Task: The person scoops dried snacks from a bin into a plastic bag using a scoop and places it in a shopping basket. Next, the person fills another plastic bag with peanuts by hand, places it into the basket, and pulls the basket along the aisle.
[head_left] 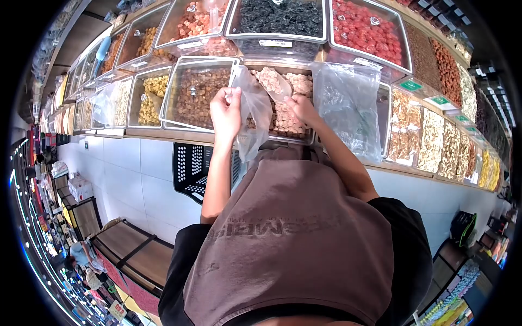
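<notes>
Left hand (225, 111): fingertips drawn together, clamped on the upper edge of a clear plastic bag (253, 120). Right hand (304, 110): fingers closed around the near end of a clear scoop (283, 88), with the bowl pointing far and to the left. In that bowl, a heap of pinkish-tan pieces. Below the scoop, more of the same pieces (289, 120), filling an uncovered bin (291, 140) straight ahead in the near row. Bag hanging limp over the left part of this bin, with its lower end dangling past the near edge of the display. Bowl of the scoop just beside the bag; cannot tell whether touching.

To the right of the bin, a second plastic bag (348, 103), spread loosely and drooping over the near edge. To the left, beyond the left hand, a lidded bin of brown dried fruit (198, 95), then one of yellow dried fruit (154, 100). In the far row, from left to right: orange-pink pieces (193, 23), dark pieces (280, 19) and red pieces (364, 35), each in a clear bin. Near, below the display and left of the brown garment (304, 217), a black perforated chair (190, 163) on pale floor tiles (122, 168).
</notes>
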### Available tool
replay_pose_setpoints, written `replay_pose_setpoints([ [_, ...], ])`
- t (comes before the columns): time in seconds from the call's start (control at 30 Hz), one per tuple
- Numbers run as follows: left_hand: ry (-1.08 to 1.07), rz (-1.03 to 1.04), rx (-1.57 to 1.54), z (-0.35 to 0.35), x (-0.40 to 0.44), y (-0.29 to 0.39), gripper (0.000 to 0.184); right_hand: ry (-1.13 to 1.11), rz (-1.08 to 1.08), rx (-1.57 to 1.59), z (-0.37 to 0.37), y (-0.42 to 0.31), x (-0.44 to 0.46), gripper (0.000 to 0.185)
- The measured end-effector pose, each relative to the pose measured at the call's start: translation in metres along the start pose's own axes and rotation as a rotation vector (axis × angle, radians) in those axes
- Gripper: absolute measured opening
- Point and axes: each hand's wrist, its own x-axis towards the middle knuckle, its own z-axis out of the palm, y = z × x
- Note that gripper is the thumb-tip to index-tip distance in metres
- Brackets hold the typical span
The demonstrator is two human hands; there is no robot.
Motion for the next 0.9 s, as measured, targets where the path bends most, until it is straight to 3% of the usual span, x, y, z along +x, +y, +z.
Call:
replay_pose_setpoints([
  [0.07,-0.031,-0.163,-0.204,0.007,0.004,0.022,0.018,0.024,-0.033,-0.165,-0.012,-0.026,-0.019,0.039],
  [0.2,-0.126,-0.265,-0.323,0.013,0.023,0.027,0.018,-0.065,0.024,-0.213,-0.045,-0.085,-0.052,0.041],
  [0.27,-0.134,-0.235,-0.256,0.015,0.035,0.025,0.018,-0.185,0.011,-0.302,-0.061,-0.112,-0.069,0.039],
  [0.37,-0.422,-0.262,-0.089,0.010,0.053,0.032,0.017,-0.296,0.053,-0.396,-0.081,-0.147,-0.085,0.038],
  [0.5,-0.444,-0.251,-0.108,0.021,0.074,0.028,0.016,-0.460,0.165,-0.546,-0.104,-0.197,-0.094,0.035],
  [0.6,-0.452,-0.244,-0.082,0.031,0.079,0.029,0.015,-0.525,0.127,-0.627,-0.101,-0.218,-0.093,0.035],
  [0.67,-0.427,-0.219,-0.079,0.039,0.080,0.026,0.016,-0.520,0.073,-0.662,-0.078,-0.226,-0.093,0.033],
  [0.73,-0.434,-0.217,-0.008,0.035,0.073,0.040,0.017,-0.397,0.008,-0.966,-0.047,-0.230,-0.098,0.029],
  [0.77,-0.436,-0.239,-0.039,0.033,0.072,0.042,0.016,-0.395,0.001,-0.965,-0.041,-0.215,-0.094,0.029],
  [0.83,-0.435,-0.261,-0.034,0.025,0.067,0.046,0.015,-0.149,-0.704,-1.252,-0.023,-0.180,-0.085,0.027],
  [0.9,-0.413,-0.252,-0.045,0.019,0.066,0.033,0.016,-0.179,-0.637,-1.270,-0.018,-0.181,-0.090,0.026],
])
